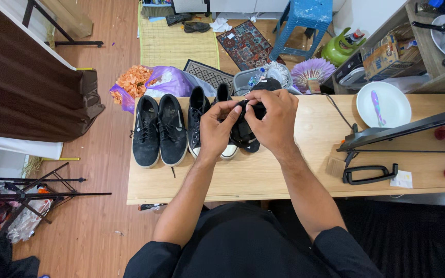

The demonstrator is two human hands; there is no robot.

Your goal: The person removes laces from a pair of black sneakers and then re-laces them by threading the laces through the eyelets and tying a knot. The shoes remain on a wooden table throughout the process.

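Both my hands hold a black shoe (pixel 244 135) just above the wooden table (pixel 294 170). My left hand (pixel 216 128) grips its left side with the fingers pinching at the top. My right hand (pixel 273 117) covers its right side, fingertips meeting the left ones at the laces. Under the held shoe lies a black high-top sneaker with a white sole (pixel 197 119), its partner partly hidden behind my left hand. A pair of black suede sneakers (pixel 158 128) rests side by side at the table's left end.
A white plate with a purple utensil (pixel 383 104) sits at the back right, beside a black stand (pixel 387 135) and a black handle (pixel 369 173). A purple bag (pixel 170 81), orange flowers and a grey basin lie on the floor behind the table. Dark tripod legs stand left.
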